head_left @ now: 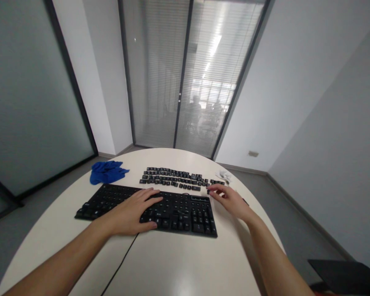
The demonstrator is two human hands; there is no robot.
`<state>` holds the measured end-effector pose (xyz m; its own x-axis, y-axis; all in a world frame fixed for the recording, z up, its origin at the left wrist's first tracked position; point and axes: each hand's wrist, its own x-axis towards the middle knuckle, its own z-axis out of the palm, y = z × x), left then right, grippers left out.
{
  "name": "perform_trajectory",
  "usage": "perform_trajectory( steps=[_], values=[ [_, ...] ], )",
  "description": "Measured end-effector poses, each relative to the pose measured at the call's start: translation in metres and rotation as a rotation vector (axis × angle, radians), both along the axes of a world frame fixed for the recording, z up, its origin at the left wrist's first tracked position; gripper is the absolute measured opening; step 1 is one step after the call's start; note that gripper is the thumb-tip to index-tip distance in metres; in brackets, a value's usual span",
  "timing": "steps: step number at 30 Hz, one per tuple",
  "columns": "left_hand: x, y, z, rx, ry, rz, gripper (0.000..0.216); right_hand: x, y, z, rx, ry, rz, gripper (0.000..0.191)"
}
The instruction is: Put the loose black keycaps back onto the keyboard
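Note:
A black keyboard point(200, 218) lies across the table, with many keycaps off its upper and middle part. My left hand point(131, 211) rests on it with fingers spread, holding nothing. Past the keyboard's far edge, loose black keycaps point(172, 179) stand in several rows. My right hand point(230, 201) is at the right end of those rows, beyond the keyboard's far right corner. Its thumb and fingertips pinch a small dark keycap point(208, 192), partly covered by the fingers.
A crumpled blue cloth point(107, 172) lies at the far left of the round white table point(179, 271). Behind my right hand is a crumpled white tissue point(225, 176). The keyboard's black cable point(120, 264) runs toward me. A dark flat object point(345, 275) shows at lower right.

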<state>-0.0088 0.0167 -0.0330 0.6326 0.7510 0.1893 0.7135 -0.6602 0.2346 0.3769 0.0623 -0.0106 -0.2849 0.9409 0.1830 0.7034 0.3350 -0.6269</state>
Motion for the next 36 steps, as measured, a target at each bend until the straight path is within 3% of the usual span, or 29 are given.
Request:
perform_trajectory(
  steps=[3,9,36],
  values=[
    [0.0004,-0.0005,0.0008,-0.008,0.005,0.004,0.073,-0.0084,-0.0063,0.0037,-0.147,0.075,0.169,0.030],
    [-0.0009,0.0005,-0.0024,0.012,-0.011,-0.009,0.073,-0.0061,-0.0058,0.0020,-0.250,0.046,0.152,0.029],
    [-0.0020,0.0014,-0.0026,0.008,-0.001,-0.010,0.074,-0.0090,-0.0050,-0.0002,-0.177,0.020,0.302,0.019]
  ],
)
